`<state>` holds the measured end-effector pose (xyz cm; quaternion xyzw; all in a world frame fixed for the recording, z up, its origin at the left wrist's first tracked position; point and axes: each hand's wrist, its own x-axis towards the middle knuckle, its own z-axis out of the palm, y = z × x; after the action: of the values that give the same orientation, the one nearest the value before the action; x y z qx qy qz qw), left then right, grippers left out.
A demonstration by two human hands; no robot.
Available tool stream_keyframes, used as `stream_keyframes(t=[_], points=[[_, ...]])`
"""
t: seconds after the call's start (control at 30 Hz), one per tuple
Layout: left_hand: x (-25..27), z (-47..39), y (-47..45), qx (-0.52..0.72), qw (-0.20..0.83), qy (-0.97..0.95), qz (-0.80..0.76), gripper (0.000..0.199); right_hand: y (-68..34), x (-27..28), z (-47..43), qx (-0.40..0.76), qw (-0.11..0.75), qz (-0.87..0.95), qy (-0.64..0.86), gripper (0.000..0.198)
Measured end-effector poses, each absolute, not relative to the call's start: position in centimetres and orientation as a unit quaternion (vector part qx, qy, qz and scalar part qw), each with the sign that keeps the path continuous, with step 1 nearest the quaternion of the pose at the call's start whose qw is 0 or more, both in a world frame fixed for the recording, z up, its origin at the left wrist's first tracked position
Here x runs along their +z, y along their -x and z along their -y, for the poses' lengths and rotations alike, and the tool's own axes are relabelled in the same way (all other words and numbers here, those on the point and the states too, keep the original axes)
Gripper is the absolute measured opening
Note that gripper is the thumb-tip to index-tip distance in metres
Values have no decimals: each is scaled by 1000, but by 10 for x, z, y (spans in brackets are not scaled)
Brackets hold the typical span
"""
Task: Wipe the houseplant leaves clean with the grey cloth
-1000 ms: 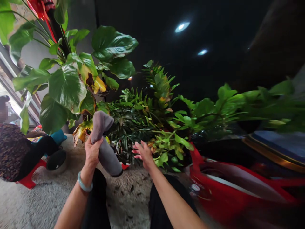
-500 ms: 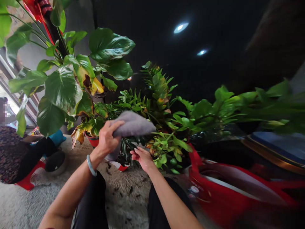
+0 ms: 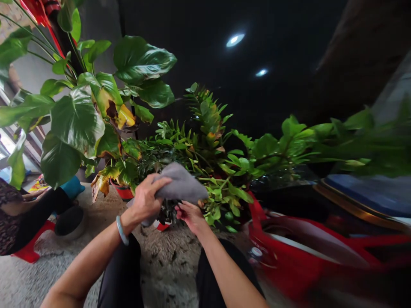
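My left hand (image 3: 147, 200), with a pale bangle (image 3: 122, 231) at its wrist, grips a folded grey cloth (image 3: 181, 185) over a low potted plant. The dark narrow leaves (image 3: 167, 210) of that plant hang partly hidden under the cloth. Just right of them, my right hand (image 3: 191, 217) has its fingers pinched together at the foliage, seemingly on a leaf; the fingertips are partly lost against the dark leaves. Below, a red and white pot (image 3: 162, 226) shows between my knees.
A large broad-leaved plant (image 3: 75, 113) with yellowed leaves rises at left. Bushy green plants (image 3: 205, 119) stand behind my hands. At right is a red bag (image 3: 279, 256). On the left, a person (image 3: 19, 214) sits on a red stool (image 3: 32, 244) beside a dark basin (image 3: 69, 222).
My left hand has lowered the cloth slightly onto the dark leaves. My right hand stays close to the same spot, its fingers more closed. The view has shifted a little to the right.
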<state>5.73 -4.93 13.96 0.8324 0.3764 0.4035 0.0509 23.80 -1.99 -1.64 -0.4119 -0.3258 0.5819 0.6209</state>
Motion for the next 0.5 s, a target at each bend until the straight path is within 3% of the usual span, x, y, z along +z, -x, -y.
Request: stream_keyframes(t=[0.13,0.37,0.5], points=[[171,12,-71,494,6,-748,-443,61,-234,-15,19,622,621,289,380,37],[110,49,-53,311,133,-868,-363,62,-237,-17,20,618,632,268,383,32],[148,58,-44,404,101,-825,-381,65,-238,-15,23,632,614,283,378,39]])
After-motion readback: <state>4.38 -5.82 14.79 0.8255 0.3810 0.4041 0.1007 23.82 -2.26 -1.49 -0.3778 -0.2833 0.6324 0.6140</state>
